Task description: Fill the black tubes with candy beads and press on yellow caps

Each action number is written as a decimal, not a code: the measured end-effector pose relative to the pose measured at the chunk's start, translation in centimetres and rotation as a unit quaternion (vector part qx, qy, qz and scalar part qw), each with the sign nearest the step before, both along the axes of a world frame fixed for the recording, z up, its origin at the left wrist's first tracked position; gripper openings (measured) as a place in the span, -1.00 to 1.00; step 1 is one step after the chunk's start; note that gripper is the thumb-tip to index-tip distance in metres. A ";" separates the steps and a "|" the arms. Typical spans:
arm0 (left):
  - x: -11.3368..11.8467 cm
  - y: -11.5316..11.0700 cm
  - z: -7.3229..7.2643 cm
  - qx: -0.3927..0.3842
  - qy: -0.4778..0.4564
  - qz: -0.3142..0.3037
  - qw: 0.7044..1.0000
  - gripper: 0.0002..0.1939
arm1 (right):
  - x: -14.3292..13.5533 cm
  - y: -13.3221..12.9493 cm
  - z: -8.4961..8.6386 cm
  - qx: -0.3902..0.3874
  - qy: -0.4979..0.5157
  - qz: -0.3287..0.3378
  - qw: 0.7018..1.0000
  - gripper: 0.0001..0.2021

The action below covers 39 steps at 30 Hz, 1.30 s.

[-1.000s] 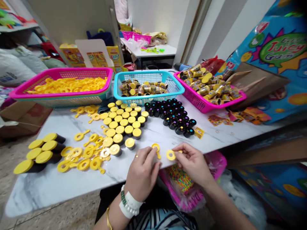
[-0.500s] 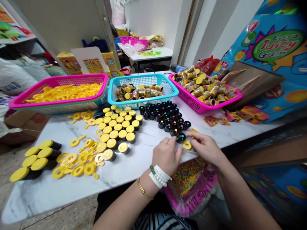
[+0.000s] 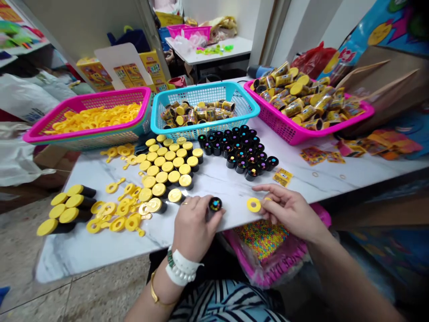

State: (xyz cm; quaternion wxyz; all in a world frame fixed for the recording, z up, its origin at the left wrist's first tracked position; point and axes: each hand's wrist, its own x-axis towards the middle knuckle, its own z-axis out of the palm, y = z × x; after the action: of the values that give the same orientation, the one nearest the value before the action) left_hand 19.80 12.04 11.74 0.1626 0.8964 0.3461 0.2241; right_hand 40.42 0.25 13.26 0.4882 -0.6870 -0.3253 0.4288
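Observation:
My left hand (image 3: 195, 226) is closed around a small black tub (image 3: 215, 204) with coloured candy beads inside, near the table's front edge. In my right hand (image 3: 290, 210) a yellow ring-ended wand (image 3: 254, 205) is pinched, its ring pointing left and its handle partly hidden by the fingers. Beyond my hands stands a cluster of open black tubs (image 3: 241, 154) with coloured beads in them. To the left are rows of black tubs with yellow lids (image 3: 167, 166). Loose yellow ring wands (image 3: 117, 214) lie scattered farther left.
A pink basket (image 3: 90, 96) holds yellow wands, a blue basket (image 3: 204, 87) and another pink basket (image 3: 278, 127) hold wrapped tubs. Below the table edge sits a pink tray (image 3: 250, 268) of coloured beads. Capped tubs (image 3: 70, 210) lie at left; a yellow label (image 3: 282, 177) lies near my right hand.
My left hand has moved left with the black tub, away from the bead-filled cluster. My right hand keeps the yellow wand, now farther from the left hand. The view has shifted.

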 end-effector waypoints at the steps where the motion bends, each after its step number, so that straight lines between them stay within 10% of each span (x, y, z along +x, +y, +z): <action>1: -0.6 -0.1 0.1 -0.002 0.004 0.009 1.000 -0.74 | -0.5 0.4 0.1 0.001 0.016 0.014 1.000 -0.68; 18: -0.9 -0.5 -0.5 -0.039 -0.017 0.026 0.999 -0.78 | -5.4 6.4 0.7 0.022 -0.012 0.077 0.997 -0.73; 29: -0.9 -0.7 1.2 -0.091 -0.073 0.007 0.993 -0.77 | -5.9 6.3 0.9 -0.013 0.027 0.101 0.994 -0.66; 39: 0.2 -0.5 -0.6 -0.045 -0.089 0.041 0.994 -0.77 | -7.2 6.0 0.0 0.031 0.037 0.028 0.998 -0.65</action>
State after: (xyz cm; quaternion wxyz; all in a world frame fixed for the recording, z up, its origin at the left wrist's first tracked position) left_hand 19.98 11.54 11.11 0.2235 0.8496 0.3769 0.2934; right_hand 33.23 6.24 13.25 0.5089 -0.6458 -0.3388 0.4573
